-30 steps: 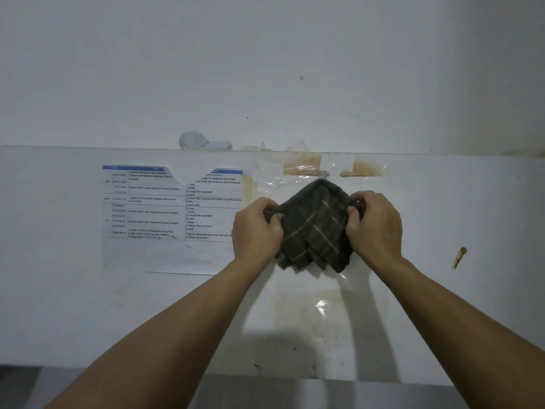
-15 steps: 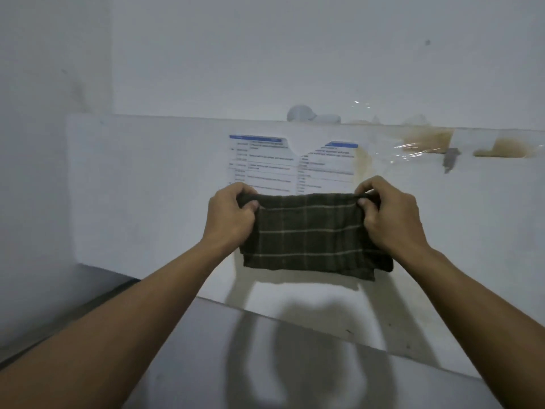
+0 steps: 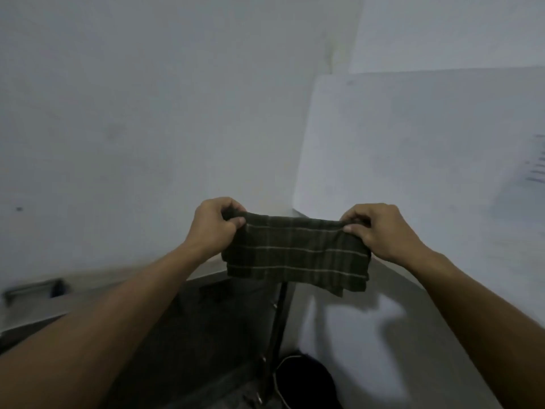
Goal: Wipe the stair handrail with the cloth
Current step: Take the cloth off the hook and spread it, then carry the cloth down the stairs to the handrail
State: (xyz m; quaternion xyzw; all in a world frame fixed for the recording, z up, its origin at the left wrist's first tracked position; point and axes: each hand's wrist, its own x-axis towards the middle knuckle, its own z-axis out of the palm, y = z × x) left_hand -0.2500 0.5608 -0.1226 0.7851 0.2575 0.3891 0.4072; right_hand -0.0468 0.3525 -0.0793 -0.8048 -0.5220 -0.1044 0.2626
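Note:
A dark green checked cloth [image 3: 295,255] with pale stripes hangs folded and stretched flat between my two hands in front of me. My left hand [image 3: 211,228] pinches its top left corner. Its top right corner is gripped by my right hand [image 3: 380,231]. The cloth hangs free in the air, touching nothing else. No stair handrail can be made out in this blurred view.
A grey wall fills the left and top. A white board [image 3: 413,160] leans at the right with a printed sheet [image 3: 538,163] at its edge. Below are a dark pole [image 3: 275,335], a dark bucket [image 3: 303,382] and a grey ledge [image 3: 35,290] at the left.
The view has swung left, so the white board and printed sheet slid to the right edge. The bunched cloth was spread flat between both hands and stays held.

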